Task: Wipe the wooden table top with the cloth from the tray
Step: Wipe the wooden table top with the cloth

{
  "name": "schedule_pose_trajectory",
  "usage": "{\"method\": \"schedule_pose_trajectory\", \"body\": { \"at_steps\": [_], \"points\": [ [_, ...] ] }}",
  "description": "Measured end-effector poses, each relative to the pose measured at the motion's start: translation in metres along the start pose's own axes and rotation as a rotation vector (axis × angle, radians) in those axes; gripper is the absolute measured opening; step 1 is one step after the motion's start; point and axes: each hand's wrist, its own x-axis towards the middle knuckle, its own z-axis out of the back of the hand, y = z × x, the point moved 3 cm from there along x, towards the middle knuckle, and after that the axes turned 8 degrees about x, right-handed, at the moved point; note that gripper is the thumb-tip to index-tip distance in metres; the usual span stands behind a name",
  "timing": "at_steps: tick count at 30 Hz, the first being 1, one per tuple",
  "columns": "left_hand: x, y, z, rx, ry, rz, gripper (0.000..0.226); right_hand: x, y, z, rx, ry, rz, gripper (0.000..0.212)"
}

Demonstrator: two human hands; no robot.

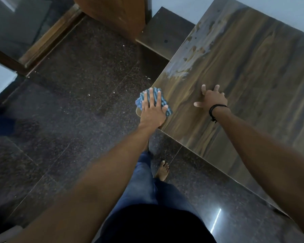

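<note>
Head view: The left hand (pixel 154 109) pressed the cloth (pixel 164 99) flat with straight, spread fingers. The cloth lay at the table's (pixel 253 76) left edge, partly overhanging it. The right hand (pixel 212 99) rested on the top just beside it, fingers splayed and grasping nothing. Wet streaks (pixel 188 67) showed farther along the top.

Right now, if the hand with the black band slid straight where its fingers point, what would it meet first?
Probably the pale smeared patch on the wooden table top. Nothing solid lies before the right hand on that line.
</note>
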Motion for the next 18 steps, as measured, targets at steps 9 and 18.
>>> {"method": "schedule_pose_trajectory", "body": {
  "at_steps": [9, 18],
  "points": [
    [-0.010, 0.004, 0.004, -0.015, 0.104, -0.002, 0.068, 0.002, 0.001, 0.001, -0.044, -0.012, -0.016, 0.093],
    [-0.017, 0.008, -0.005, 0.046, 0.031, -0.065, 0.069, 0.000, -0.001, 0.000, -0.015, -0.010, -0.009, 0.091]
  ]
}}
